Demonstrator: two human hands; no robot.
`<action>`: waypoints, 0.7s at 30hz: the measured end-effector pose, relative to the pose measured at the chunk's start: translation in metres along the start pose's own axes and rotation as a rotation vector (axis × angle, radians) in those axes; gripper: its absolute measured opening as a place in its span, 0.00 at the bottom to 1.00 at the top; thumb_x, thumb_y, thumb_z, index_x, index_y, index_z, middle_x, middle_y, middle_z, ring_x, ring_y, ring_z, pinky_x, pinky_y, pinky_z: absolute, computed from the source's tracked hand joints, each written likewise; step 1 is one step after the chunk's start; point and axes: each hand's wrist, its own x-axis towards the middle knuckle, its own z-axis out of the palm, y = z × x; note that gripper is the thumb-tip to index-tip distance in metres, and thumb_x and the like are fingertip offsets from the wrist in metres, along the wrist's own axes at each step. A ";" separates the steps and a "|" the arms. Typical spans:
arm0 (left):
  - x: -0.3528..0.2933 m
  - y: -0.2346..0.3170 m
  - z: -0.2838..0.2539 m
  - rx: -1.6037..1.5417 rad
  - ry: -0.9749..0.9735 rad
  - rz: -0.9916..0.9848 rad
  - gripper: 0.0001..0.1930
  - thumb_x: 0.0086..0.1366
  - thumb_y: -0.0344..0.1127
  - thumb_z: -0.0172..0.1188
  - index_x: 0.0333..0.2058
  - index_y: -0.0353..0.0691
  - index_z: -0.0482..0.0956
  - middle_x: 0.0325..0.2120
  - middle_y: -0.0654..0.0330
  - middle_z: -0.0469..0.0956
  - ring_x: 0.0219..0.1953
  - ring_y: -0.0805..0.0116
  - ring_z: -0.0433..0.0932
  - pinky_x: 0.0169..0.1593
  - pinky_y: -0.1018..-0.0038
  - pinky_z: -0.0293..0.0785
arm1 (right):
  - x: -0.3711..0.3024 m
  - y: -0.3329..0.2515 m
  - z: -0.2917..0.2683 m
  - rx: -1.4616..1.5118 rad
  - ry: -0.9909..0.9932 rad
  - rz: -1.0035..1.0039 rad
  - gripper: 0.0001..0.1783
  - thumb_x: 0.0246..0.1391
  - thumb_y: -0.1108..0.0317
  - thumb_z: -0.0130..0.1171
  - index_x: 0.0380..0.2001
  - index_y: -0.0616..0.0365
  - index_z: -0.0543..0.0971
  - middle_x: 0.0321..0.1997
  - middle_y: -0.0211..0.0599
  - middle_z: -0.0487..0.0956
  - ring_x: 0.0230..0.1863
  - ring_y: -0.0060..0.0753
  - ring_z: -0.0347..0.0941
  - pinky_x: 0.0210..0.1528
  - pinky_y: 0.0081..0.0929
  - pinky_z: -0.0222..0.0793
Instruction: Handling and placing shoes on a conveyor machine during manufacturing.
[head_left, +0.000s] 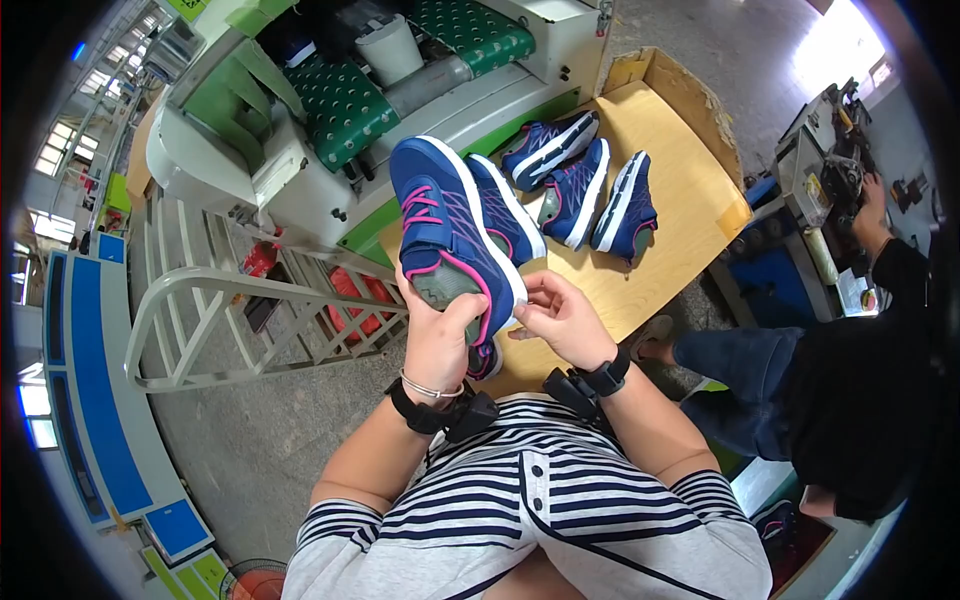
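A navy blue sneaker (pixel 447 230) with pink laces, pink collar trim and a white sole is held up in front of me, toe pointing away. My left hand (pixel 440 335) is closed around its heel end, thumb over the collar by the grey insole. At the heel edge of the white sole, my right hand (pixel 565 318) has its thumb and bent fingers drawn together in a pinch; whatever lies between the fingertips is hidden. Partly behind the held shoe is another blue sneaker (pixel 497 205). Three similar sneakers (pixel 577 205) lie farther right on the wooden table (pixel 665 190).
Beyond the table runs a machine with a dotted green conveyor belt (pixel 345 110), carrying a white roll (pixel 390 50). A worn cardboard edge (pixel 700 110) borders the table's far right. To the left stands a pale metal rack (pixel 270 285). At right, another person (pixel 840 400) works at a bench.
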 end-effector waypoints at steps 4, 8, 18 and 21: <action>0.002 -0.004 0.002 0.003 0.018 0.018 0.40 0.50 0.16 0.57 0.61 0.43 0.53 0.49 0.56 0.69 0.48 0.65 0.74 0.51 0.69 0.74 | 0.004 0.013 0.005 -0.015 0.043 -0.074 0.13 0.58 0.76 0.57 0.45 0.62 0.70 0.41 0.32 0.77 0.41 0.20 0.74 0.41 0.21 0.75; -0.002 -0.007 -0.001 0.046 0.092 0.019 0.38 0.49 0.14 0.56 0.59 0.43 0.56 0.46 0.56 0.71 0.47 0.64 0.75 0.50 0.68 0.75 | 0.008 0.035 0.008 0.017 0.066 -0.083 0.11 0.57 0.77 0.57 0.43 0.62 0.70 0.38 0.30 0.76 0.37 0.17 0.73 0.38 0.18 0.73; 0.015 -0.021 -0.080 0.109 0.075 -0.214 0.36 0.48 0.15 0.58 0.58 0.40 0.60 0.43 0.58 0.72 0.43 0.64 0.75 0.46 0.68 0.76 | -0.040 0.104 -0.112 -0.788 0.369 0.199 0.19 0.56 0.64 0.61 0.48 0.62 0.76 0.44 0.42 0.80 0.44 0.36 0.78 0.46 0.32 0.74; 0.019 -0.038 -0.099 0.141 0.154 -0.248 0.35 0.48 0.16 0.58 0.57 0.40 0.60 0.43 0.57 0.72 0.42 0.63 0.75 0.45 0.69 0.76 | -0.055 0.112 -0.154 -0.935 0.581 0.093 0.17 0.56 0.64 0.60 0.45 0.63 0.77 0.39 0.43 0.81 0.41 0.35 0.78 0.45 0.32 0.73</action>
